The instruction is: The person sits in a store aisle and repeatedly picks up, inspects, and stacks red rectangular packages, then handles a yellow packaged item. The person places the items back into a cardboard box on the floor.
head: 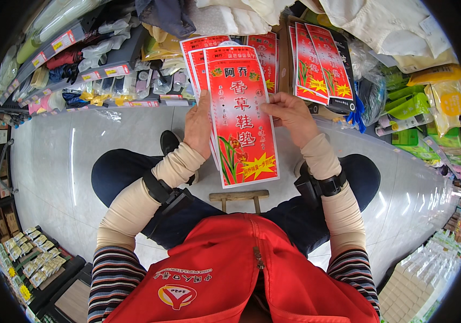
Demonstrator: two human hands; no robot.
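Note:
In front of me I hold up a flat red insole packet (240, 117), printed with flowers and writing. Several like packets (195, 66) are fanned out behind its left side. My left hand (198, 129) grips the packets along their left edge, thumb on the front. At the right edge, my right hand (293, 117) pinches the front packet between thumb and fingers. Another red packet (270, 60) stands on the shelf behind, partly hidden. More red packets (315, 64) lean upright to the right, with a black package (341, 44) behind them.
Shelves on the left hold bagged umbrellas (64, 60) above price tags (116, 71). Pale garments (384, 24) hang overhead at the right, over green packages (410, 107). A wooden stool (238, 196) is between my legs on the tiled floor (52, 161). Snack packs (44, 262) fill a display lower left.

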